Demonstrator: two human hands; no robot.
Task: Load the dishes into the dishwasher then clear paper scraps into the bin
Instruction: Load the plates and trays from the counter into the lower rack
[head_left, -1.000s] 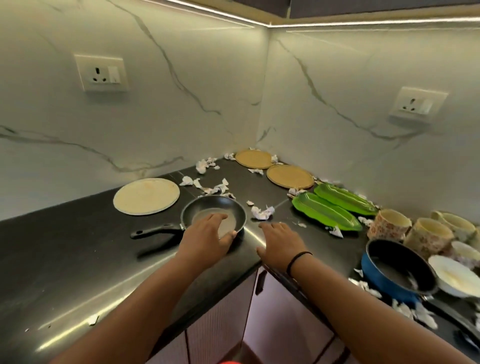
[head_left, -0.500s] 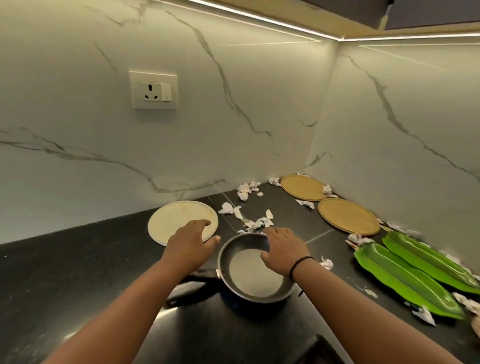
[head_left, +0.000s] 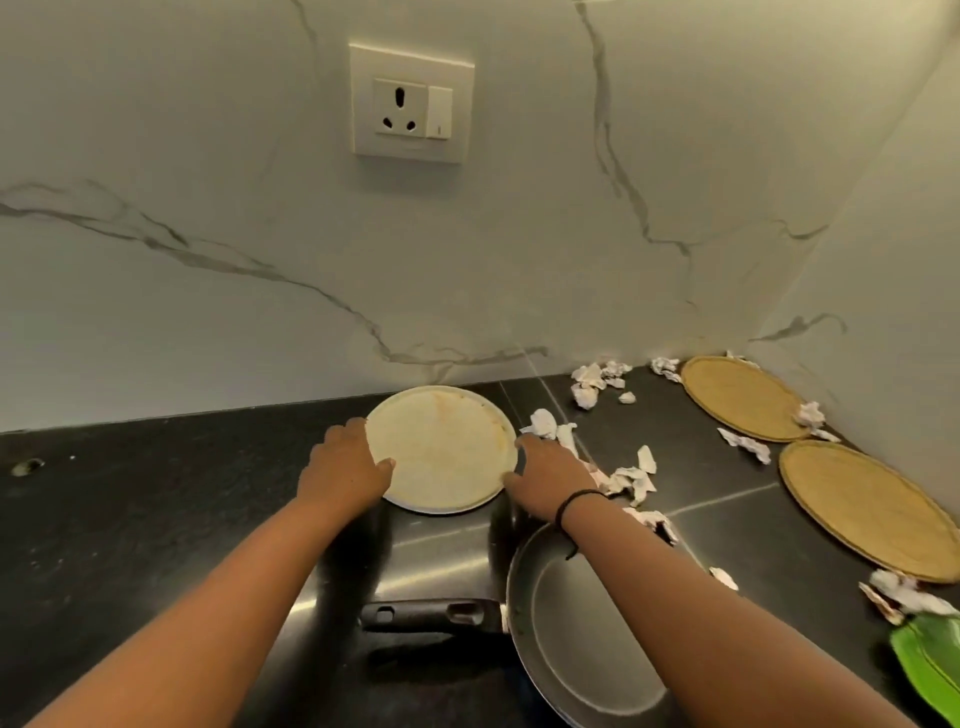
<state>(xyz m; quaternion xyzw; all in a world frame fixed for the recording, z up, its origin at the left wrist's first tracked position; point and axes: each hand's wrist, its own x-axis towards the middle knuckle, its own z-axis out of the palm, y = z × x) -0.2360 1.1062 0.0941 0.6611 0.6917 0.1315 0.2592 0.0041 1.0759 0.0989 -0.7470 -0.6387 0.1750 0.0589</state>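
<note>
Against the back wall, on the dark surface (head_left: 156, 519), lies the cream plate (head_left: 441, 447), flat and round, so no long axis governs the grasp. Left hand (head_left: 345, 465) meets its left rim, fingers curved over the edge and thumb resting on the plate's face; right hand (head_left: 545, 475) meets the opposite rim, fingers extended along the edge, not visibly closed on it. Plate sits directly between the two hands, ahead of both forearms; each is about equally near. Judgement: a two-handed lift calls for fingertips under opposing rims, then a pull toward the body. Frying pan (head_left: 587, 639) lies nearer the person, under the right forearm, in the withdrawal path. Paper scraps (head_left: 631, 475) lie just right of the right hand, not yet cleared.
</note>
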